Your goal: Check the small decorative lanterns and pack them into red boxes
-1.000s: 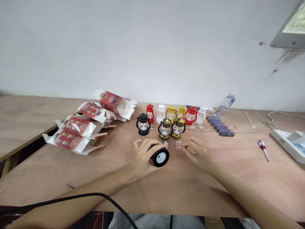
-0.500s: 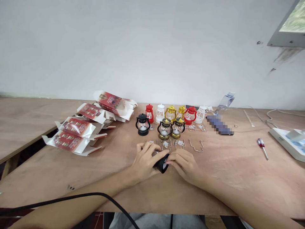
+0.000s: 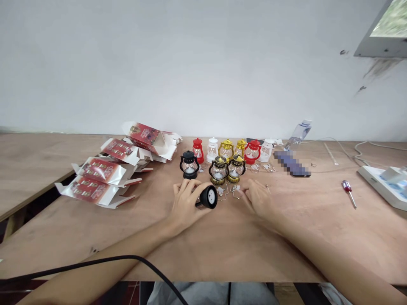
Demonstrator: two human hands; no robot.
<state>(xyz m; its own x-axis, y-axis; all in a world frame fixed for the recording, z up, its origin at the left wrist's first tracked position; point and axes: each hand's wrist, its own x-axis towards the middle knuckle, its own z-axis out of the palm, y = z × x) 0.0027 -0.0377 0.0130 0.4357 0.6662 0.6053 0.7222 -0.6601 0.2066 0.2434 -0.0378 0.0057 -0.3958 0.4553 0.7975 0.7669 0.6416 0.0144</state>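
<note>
My left hand (image 3: 185, 202) is wrapped round a small black lantern (image 3: 206, 198), which lies tilted with its round underside turned toward me and to the right. A pale disc shows inside the black base rim. My right hand (image 3: 260, 202) is low over the table, apart from the lantern, with its fingers bent together; whatever they hold is too small or blurred to make out. Beside those fingertips lie small white pieces (image 3: 220, 191) and bent wire handles (image 3: 227, 192). Just beyond the hands stand an upright black lantern (image 3: 190, 166) and two black-and-gold lanterns (image 3: 218, 171).
Behind is a row of red (image 3: 253, 152), white and gold lanterns. Opened red-and-white boxes (image 3: 98, 169) lie at left. At right are a phone (image 3: 292, 164), a tilted clear bottle (image 3: 298, 134), a screwdriver (image 3: 349, 193) and a power strip (image 3: 381, 186). A black cable (image 3: 127, 257) crosses in front.
My right hand has left the lantern's base and moved right and away from me, to the wire handles. My left hand has shifted up and left, turning the base more toward me.
</note>
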